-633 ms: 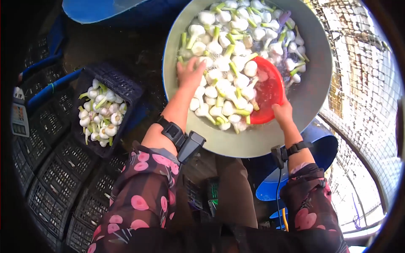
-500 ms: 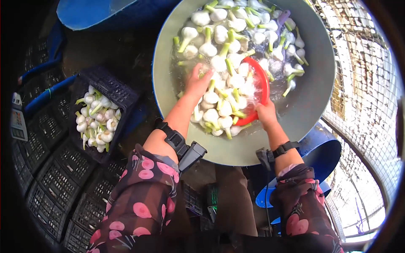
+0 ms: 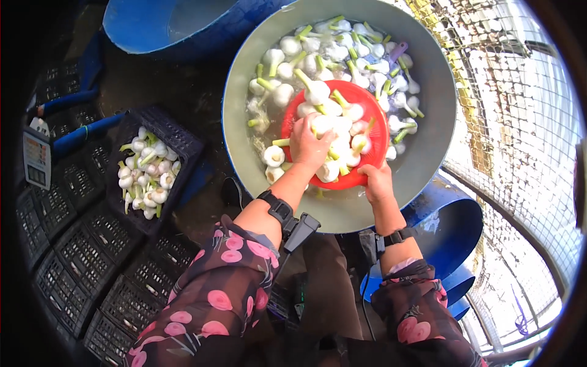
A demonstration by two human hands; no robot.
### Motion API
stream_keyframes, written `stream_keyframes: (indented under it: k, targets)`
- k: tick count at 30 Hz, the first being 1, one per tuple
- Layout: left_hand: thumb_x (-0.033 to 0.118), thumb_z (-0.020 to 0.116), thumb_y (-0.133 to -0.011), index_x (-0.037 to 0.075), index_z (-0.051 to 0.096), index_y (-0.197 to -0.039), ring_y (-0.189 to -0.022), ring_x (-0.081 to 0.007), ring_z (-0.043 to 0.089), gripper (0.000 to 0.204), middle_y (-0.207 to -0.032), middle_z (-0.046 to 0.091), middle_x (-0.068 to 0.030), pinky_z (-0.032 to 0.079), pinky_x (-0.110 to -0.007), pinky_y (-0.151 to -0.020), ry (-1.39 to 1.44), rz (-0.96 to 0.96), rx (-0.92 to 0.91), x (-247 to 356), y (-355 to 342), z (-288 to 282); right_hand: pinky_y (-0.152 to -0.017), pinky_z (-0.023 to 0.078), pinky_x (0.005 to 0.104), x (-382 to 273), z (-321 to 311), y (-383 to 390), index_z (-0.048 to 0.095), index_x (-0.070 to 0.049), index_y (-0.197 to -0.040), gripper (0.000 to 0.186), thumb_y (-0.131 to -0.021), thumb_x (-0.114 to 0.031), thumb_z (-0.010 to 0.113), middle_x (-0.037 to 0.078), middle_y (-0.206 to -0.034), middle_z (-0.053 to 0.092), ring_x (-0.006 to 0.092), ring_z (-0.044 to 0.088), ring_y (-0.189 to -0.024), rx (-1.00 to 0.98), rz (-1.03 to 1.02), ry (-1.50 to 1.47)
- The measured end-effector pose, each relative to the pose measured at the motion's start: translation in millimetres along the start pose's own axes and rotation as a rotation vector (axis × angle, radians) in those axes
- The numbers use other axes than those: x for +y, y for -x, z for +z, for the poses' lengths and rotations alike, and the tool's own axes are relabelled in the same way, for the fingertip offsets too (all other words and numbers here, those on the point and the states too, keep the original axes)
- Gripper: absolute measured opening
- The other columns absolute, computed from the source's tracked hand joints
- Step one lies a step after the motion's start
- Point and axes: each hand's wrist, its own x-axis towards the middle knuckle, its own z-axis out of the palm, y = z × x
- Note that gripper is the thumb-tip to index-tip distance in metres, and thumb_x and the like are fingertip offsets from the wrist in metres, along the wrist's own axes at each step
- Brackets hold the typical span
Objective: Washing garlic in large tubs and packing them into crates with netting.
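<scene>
In the round grey-green tub point(image 3: 422, 165), a round red basket point(image 3: 380, 147) carries a heap of white garlic bulbs point(image 3: 342, 125) with cut green stems. My right hand point(image 3: 378, 181) is closed on the basket's near right rim, its thumb over the edge. My left hand point(image 3: 310, 144) lies over the bulbs at the basket's left side, fingers curled round a bulb between them and the thumb; its fingertips are partly hidden among the bulbs. More bulbs float in the water behind and left of the basket.
A purple handle point(image 3: 398, 51) sticks up at the tub's far right. Left of the tub stands a black crate point(image 3: 160, 125) with garlic, beside stacked black crates point(image 3: 73, 269) and a scale display point(image 3: 36, 160). Blue tubs point(image 3: 165, 24) stand behind; wire mesh point(image 3: 513, 122) runs along the right.
The basket, tilted and partly under the bulbs before, now sits level and raised with garlic heaped in it. My left hand has moved right onto the heap; my right hand keeps the rim.
</scene>
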Motion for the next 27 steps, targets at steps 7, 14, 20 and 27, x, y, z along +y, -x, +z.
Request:
stream_keyframes:
  k: [7, 14, 20, 27]
  targets:
    - [0.029, 0.073, -0.066, 0.018, 0.053, -0.112, -0.106, -0.0271, 0.048, 0.051, -0.112, 0.05, -0.0085, 0.035, -0.041, -0.094, -0.193, 0.038, -0.028, 67.0, 32.7, -23.1, -0.074, 0.053, 0.0329, -22.0, -9.6, 58.5, 0.044, 0.002, -0.119, 0.054, -0.066, 0.012, 0.049, 0.012, -0.108, 0.056, 0.0249, 0.058, -0.094, 0.056, -0.037, -0.101]
    - [0.034, 0.072, -0.063, 0.017, 0.054, -0.106, -0.099, -0.0333, 0.049, 0.05, -0.106, 0.049, -0.0146, 0.031, -0.048, -0.094, -0.024, 0.218, 0.119, 120.5, 58.6, -85.8, -0.092, 0.046, 0.0379, -74.6, 25.5, 125.0, 0.039, 0.006, -0.125, 0.058, -0.068, 0.01, 0.048, 0.016, -0.117, 0.053, 0.028, 0.054, -0.107, -0.04, -0.109, -0.038]
    - [0.024, 0.073, -0.062, 0.016, 0.054, -0.106, -0.097, -0.0338, 0.049, 0.048, -0.107, 0.048, -0.0145, 0.036, -0.045, -0.089, 0.01, 0.254, 0.358, 114.0, 59.8, -233.7, -0.091, 0.045, 0.0364, -88.0, 149.8, 164.8, 0.039, 0.005, -0.124, 0.056, -0.069, 0.007, 0.049, 0.015, -0.114, 0.054, 0.0262, 0.055, -0.104, -0.143, -0.151, 0.068]
    - [0.011, 0.071, -0.063, 0.007, 0.055, -0.105, -0.097, -0.0259, 0.053, 0.045, -0.099, 0.055, -0.0109, 0.043, -0.037, -0.086, 0.226, 0.246, 0.673, -27.3, 35.9, -384.9, -0.082, 0.045, 0.0271, -23.4, 333.1, 159.3, 0.047, 0.002, -0.12, 0.046, -0.074, 0.004, 0.052, 0.01, -0.108, 0.057, 0.0161, 0.056, -0.093, -0.391, -0.374, 0.438]
